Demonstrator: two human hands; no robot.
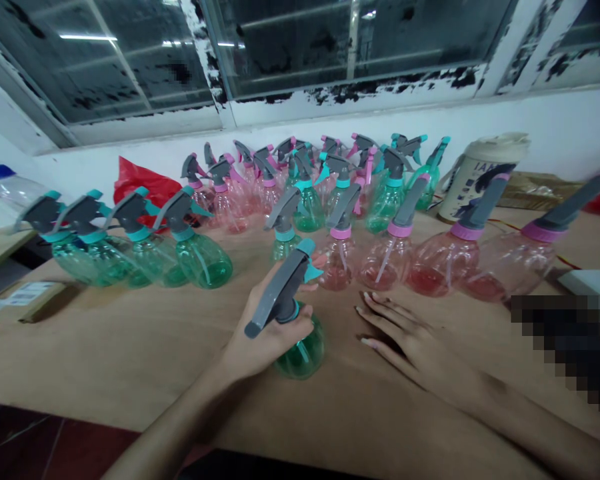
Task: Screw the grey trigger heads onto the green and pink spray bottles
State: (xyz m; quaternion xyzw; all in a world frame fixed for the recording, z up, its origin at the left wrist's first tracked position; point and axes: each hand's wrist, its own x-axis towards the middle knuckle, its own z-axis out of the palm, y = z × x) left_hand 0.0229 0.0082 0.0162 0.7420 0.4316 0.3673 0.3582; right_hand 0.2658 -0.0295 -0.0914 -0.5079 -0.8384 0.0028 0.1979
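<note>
A wide wooden table (130, 360) fills the view, running up to a white wall below a window (280, 47) with peeling paint on its frame. Across the far half of the table stands a crowd of spray bottles: a cluster of pink and green ones (305, 180) near the wall, a row of 4 green bottles (145, 250) on the left, and a row of pink bottles (430, 257) stretching off to the right. Behind the pink row sits a white jug (475, 177) with dark print, and a red plastic bag (140, 181) lies against the wall on the left. A flat cardboard box (27, 300) with a label rests at the table's left edge. Near the front middle, the left hand (260, 337) has its fingers wrapped around the neck of a green spray bottle (300, 350), which stands upright on the table with its grey trigger head pointing toward the person. The right hand (405, 340) lies flat on the table just beside that bottle, fingers released and spread, holding nothing.
</note>
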